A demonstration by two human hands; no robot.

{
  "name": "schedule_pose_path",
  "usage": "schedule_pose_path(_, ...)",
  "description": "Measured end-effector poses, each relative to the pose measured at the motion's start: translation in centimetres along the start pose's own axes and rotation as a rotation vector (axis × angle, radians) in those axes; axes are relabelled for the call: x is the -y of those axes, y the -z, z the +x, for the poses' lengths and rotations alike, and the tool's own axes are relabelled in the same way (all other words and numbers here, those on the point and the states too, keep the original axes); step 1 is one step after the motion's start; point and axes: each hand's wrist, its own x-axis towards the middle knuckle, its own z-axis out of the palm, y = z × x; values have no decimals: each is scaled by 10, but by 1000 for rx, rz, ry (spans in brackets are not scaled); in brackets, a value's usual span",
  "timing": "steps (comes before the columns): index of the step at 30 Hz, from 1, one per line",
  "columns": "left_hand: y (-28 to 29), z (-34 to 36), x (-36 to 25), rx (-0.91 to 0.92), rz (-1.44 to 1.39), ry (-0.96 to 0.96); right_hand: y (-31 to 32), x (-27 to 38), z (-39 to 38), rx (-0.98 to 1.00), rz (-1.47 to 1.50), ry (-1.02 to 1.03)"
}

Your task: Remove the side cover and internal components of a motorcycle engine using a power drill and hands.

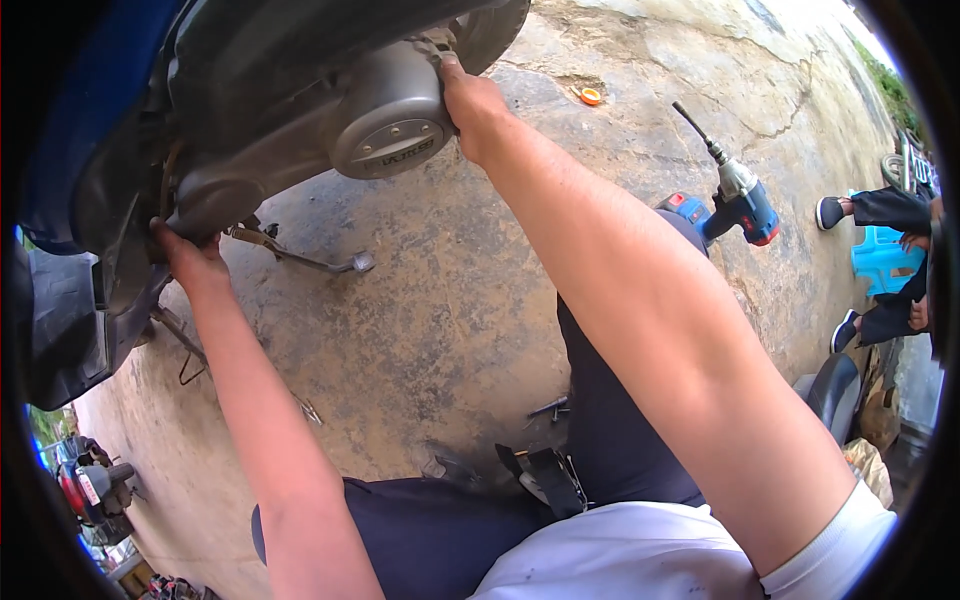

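A scooter with dark blue bodywork (80, 120) fills the upper left, its grey engine casing (290, 145) and round silver cover (385, 110) exposed. My left hand (198, 258) grips the underside of the casing's left end, fingers partly hidden. My right hand (472, 112) is wrapped on the right end of the casing beside the round cover, close to the rear wheel (492, 30). A metal kickstand lever (310, 258) hangs below the casing. A blue cordless drill (745, 210) with a long bit stands by my right thigh.
Several tools (545, 410) lie on cracked concrete (430, 320), with an orange ring (590, 96) farther back. At right, a seated person's legs and hands (880, 320) show beside a blue plastic stool (880, 260). Another scooter (90, 480) is at lower left.
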Motion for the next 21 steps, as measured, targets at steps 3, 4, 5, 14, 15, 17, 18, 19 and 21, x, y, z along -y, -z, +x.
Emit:
schedule_pose_path(3, -18, 3, 1, 51, -86, -17, 16, 9, 36, 75, 11, 67)
schedule_pose_path(4, -29, -3, 7, 32, -93, 0, 21, 8, 50, 100, 111, 56)
schedule_pose_path(5, -27, -6, 7, -2, -89, 7, 17, 7, 50, 72, 73, 45)
schedule_pose_path(14, -10, -9, -6, -31, -62, 9, 10, 2, 15, 151, 104, -15)
schedule_pose_path(15, -14, -10, -6, -6, -39, -5, 12, 5, 23, 175, 94, -25)
schedule_pose_path(17, -23, -13, 0, 39, -51, 6, 20, 13, 52, 273, 192, -35)
schedule_pose_path(18, -25, -13, -1, 39, -55, 5, 25, 13, 60, 272, 190, -32)
schedule_pose_path(19, -25, -14, -1, 42, -39, 8, 26, 11, 59, 280, 197, -20)
schedule_pose_path(21, -28, -18, 2, 14, -7, 20, 30, 7, 68, 290, 173, 7)
